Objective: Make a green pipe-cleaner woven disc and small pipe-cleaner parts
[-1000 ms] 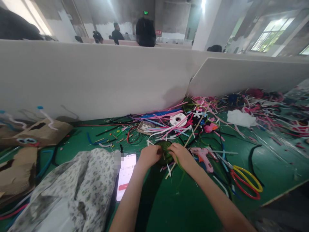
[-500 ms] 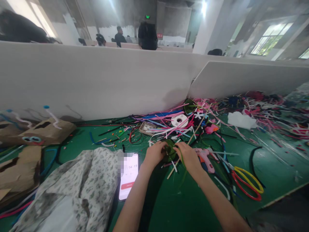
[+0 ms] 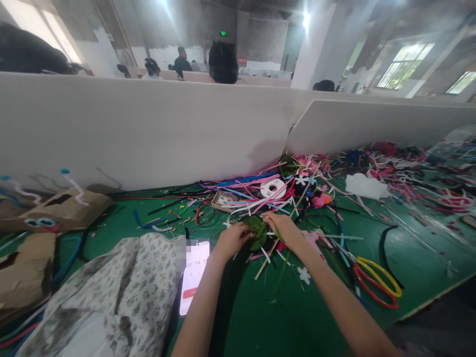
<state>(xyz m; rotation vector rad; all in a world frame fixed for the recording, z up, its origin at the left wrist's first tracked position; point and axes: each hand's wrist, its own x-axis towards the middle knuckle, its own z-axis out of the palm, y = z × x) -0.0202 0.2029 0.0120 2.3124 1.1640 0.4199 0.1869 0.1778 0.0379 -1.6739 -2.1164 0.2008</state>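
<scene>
A dark green coiled disc [image 3: 256, 234], wound from what look like fuzzy pipe cleaners, sits just above the table between my hands. My left hand [image 3: 233, 241] grips its left edge, with the fingers bent over the rim. On the right side my right hand [image 3: 284, 232] pinches a green strand [image 3: 277, 233] at the disc's upper edge; its loose end trails down below the wrist. White strips with flower-shaped ends and a thin wooden stick [image 3: 261, 267] lie around and below the disc. Some fingertips are hidden.
A phone [image 3: 195, 272] showing a timer lies beside my left forearm, near patterned cloth [image 3: 141, 277]. A pink glue gun [image 3: 313, 239] and red-and-yellow-handled scissors [image 3: 379, 282] are to the right. A white spool [image 3: 273, 188] and colourful strips are heaped before the white partition [image 3: 178, 129].
The disc now faces up more openly, and more of its coil shows. My right hand has shifted slightly along its upper edge. A white flower piece now shows beside my right forearm.
</scene>
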